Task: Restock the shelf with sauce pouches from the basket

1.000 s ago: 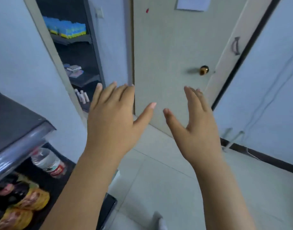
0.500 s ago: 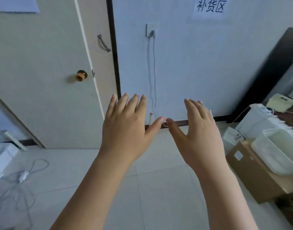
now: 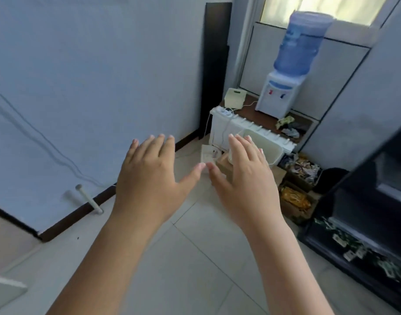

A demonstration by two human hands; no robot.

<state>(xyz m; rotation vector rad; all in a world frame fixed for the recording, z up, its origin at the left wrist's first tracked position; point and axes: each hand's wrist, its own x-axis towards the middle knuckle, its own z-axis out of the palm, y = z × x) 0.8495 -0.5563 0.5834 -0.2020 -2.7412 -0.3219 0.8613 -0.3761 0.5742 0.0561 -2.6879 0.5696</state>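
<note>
A pale wall (image 3: 92, 76) fills the left of the view and a light tiled floor (image 3: 195, 269) runs beneath it. At the right edge stands the dark shelf (image 3: 353, 214), with small packets (image 3: 351, 254) scattered on its lowest board. In the far corner a water dispenser (image 3: 279, 96) sits on a brown surface (image 3: 258, 114). The white basket (image 3: 271, 147) is below that, partly hidden behind the right hand; its inside cannot be seen, so whether it holds sauce pouches cannot be told. Between basket and shelf, open cartons (image 3: 294, 197) on the floor hold yellow packets, too blurred to read. The left hand (image 3: 149, 178) and right hand (image 3: 245, 180) reach forward, palms down. All fingers are straight, spread wide and empty, with the thumb tips almost meeting.
</note>
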